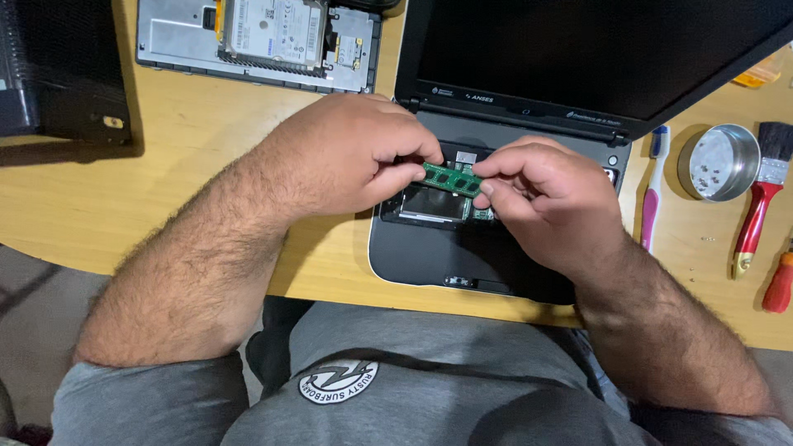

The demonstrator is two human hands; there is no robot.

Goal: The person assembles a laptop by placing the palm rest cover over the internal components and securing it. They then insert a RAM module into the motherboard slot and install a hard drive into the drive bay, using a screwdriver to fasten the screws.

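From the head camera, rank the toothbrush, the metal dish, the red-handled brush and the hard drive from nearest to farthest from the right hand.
1. Toothbrush, just right of the right hand, beside the laptop.
2. Metal dish, farther right, holding small screws.
3. Red-handled brush, right of the dish near the table edge.
4. Hard drive, far off at the top left, beyond the left hand.

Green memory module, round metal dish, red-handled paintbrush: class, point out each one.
Green memory module (452,177), head view, middle of board.
Round metal dish (747,157), head view, right rim.
Red-handled paintbrush (756,216), head view, red handle.
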